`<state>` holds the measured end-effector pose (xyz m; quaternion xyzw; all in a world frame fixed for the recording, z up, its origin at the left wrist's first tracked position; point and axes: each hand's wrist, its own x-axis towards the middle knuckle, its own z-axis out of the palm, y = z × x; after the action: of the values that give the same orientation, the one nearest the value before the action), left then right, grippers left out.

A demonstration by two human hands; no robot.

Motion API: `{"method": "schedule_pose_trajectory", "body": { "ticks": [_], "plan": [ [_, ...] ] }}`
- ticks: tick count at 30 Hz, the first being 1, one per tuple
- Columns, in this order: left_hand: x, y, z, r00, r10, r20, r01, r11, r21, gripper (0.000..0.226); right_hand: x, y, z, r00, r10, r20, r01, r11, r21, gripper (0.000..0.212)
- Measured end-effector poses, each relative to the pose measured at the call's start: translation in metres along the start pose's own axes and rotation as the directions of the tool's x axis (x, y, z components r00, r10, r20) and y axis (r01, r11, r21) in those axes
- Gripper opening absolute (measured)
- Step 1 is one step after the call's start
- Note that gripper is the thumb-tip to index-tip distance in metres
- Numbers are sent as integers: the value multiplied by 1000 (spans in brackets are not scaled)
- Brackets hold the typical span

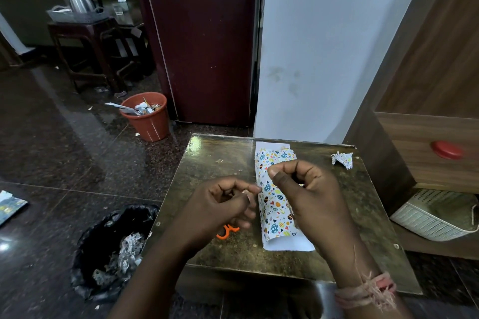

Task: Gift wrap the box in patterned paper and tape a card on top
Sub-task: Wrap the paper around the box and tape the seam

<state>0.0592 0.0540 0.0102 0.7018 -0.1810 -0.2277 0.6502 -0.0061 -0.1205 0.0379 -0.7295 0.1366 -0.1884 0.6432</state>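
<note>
Head view, wrapping stage. The table (220,153) carries the box, hidden inside the patterned paper (276,204), which lies as a long roll down the table's middle with white inner edges showing at the near and far ends. A crumpled paper scrap (342,160) sits near the far right corner, and orange scissors (227,231) show partly beneath the left wrist. No card can be seen.

The step in hand appears to be readying a piece of tape for the lengthwise seam. To do it well, the overlap should be pulled snug over the box before the strip goes down, the strip laid across the seam and pressed flat from its middle outward, with the pattern kept straight.

The right hand (303,184) hovers over the roll, fingers curled, thumb against forefinger; whether it pinches anything cannot be told. The left hand (228,202), just beside the roll, has its fingers curled and pinches a small pale sliver, probably tape, at the fingertips (255,189).
</note>
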Motion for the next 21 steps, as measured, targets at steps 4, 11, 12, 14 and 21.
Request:
{"method": "schedule_pose_trajectory", "body": {
  "ticks": [4, 11, 12, 14, 21],
  "plan": [
    [-1, 0, 1, 999, 31, 41, -30, 999, -38, 33, -2, 3, 4, 1000, -15, -5, 15, 998, -62, 13],
    [-2, 1, -2, 990, 23, 138, 8, 974, -225, 45, -2, 5, 8, 997, -73, -20, 71, 994, -89, 11],
    [-2, 1, -2, 989, 25, 148, 14, 966, -258, 45, -2, 5, 9, 996, -85, -22, 82, 992, -96, 13],
    [-3, 3, -3, 987, 33, 158, 14, 959, -284, 44, -3, 5, 12, 995, -98, -24, 95, 990, -101, 16],
    [-5, 5, -15, 992, -34, 121, 60, 974, -219, 38, -6, 11, 24, 988, -125, -90, 103, 971, -217, 30]
  ]
}}
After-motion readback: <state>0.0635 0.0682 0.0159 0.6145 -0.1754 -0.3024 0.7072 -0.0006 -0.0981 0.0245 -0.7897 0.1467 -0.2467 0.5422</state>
